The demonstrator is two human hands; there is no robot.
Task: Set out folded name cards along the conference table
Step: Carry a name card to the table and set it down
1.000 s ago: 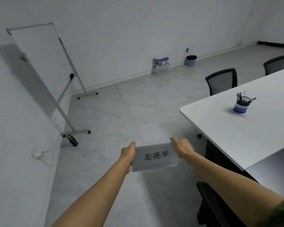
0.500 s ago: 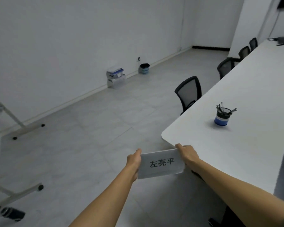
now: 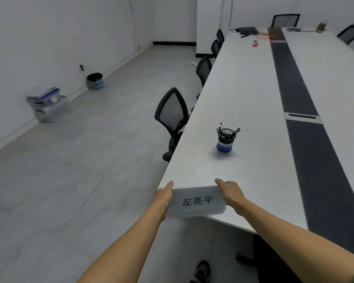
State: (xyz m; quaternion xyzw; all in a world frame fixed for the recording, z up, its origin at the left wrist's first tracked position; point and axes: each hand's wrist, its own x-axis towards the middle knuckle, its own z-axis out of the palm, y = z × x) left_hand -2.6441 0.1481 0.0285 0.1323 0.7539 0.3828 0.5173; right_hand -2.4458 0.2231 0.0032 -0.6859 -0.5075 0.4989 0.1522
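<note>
Closest to me, the person's two bare arms reach forward. Between them is the name card (image 3: 197,201), a pale folded card with three printed characters facing back toward the holder. The left hand (image 3: 163,199) grips its left end and the right hand (image 3: 231,192) grips its right end, thumbs toward the top edge and fingers hidden behind. Holding it by the ends keeps the print uncovered and the fold square, which I take to be the point. Its lower right corner shows layered edges, so there may be more than one card; I cannot tell.

The card sits at the near left corner of the tabletop (image 3: 243,94), its lower edge hanging past the near edge. I cannot tell whether it touches the surface. To my eye it is being lined up for the first seat, not yet set down.

Further along, a blue pen pot (image 3: 225,140) stands near the left edge, well apart from the card. A black mesh chair (image 3: 172,115) is pushed in beside it, with more chairs beyond, each probably marking a place for a card. A dark strip (image 3: 294,88) runs down the tabletop's middle. At the far end lies some clutter (image 3: 247,30).
</note>
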